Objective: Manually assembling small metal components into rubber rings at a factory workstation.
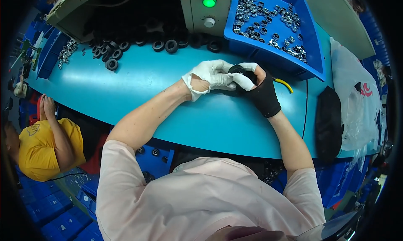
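My left hand, in a white glove torn open near the wrist, is closed on the near-left side of a small black rubber tire. From the other side my right hand grips the same tire; it wears a black fingerless glove, with white coverings on the thumb and a finger. The fingers hide much of the tire, and I cannot tell whether a rim sits inside it. Just right of my right hand, the curved yellow handle of a tool lies on the turquoise table.
Loose black tires lie along the table's back, before a grey machine with a green light. A blue bin of shiny wheel rims stands back right. A black cloth-like item and plastic bag lie right. A person in yellow sits left.
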### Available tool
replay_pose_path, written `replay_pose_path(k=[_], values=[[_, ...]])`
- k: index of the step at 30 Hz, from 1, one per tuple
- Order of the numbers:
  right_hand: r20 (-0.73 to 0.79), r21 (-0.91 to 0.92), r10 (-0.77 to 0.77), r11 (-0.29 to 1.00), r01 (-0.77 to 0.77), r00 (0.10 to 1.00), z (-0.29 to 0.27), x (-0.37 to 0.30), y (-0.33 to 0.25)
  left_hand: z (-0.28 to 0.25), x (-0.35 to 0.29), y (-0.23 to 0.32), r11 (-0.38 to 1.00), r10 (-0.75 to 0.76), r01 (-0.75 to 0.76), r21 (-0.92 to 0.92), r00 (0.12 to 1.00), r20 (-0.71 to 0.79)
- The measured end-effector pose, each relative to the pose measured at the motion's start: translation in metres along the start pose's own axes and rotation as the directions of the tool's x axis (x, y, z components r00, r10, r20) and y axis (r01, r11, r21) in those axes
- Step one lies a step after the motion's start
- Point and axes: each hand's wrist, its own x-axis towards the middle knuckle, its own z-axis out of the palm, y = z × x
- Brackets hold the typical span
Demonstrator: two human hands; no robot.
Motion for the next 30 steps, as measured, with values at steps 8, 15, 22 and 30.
replay_pose_path(k=[8, 15, 22, 30], values=[[0.093, 0.040, 0.048, 0.998, -0.052, 0.994, 0.001, -0.003, -0.003, -0.003, 0.001, -0.010, 0.954, 0.164, -0.163, 0.252, 0.986, 0.016], [0.196, -0.144, -0.092, 0.982, 0.121, 0.976, -0.007, -0.006, 0.001, -0.001, -0.004, -0.006, 0.980, 0.116, -0.117, 0.160, 0.993, 0.014], [0.145, -0.253, -0.146, 0.951, 0.180, 0.979, -0.005, -0.008, 0.006, 0.012, -0.008, -0.001, 0.793, 0.284, -0.194, 0.577, 0.956, -0.069], [0.119, -0.102, -0.013, 0.994, 0.026, 0.993, 0.002, -0.007, 0.000, 0.005, -0.006, -0.001, 0.985, 0.086, -0.075, 0.157, 0.994, -0.063]])
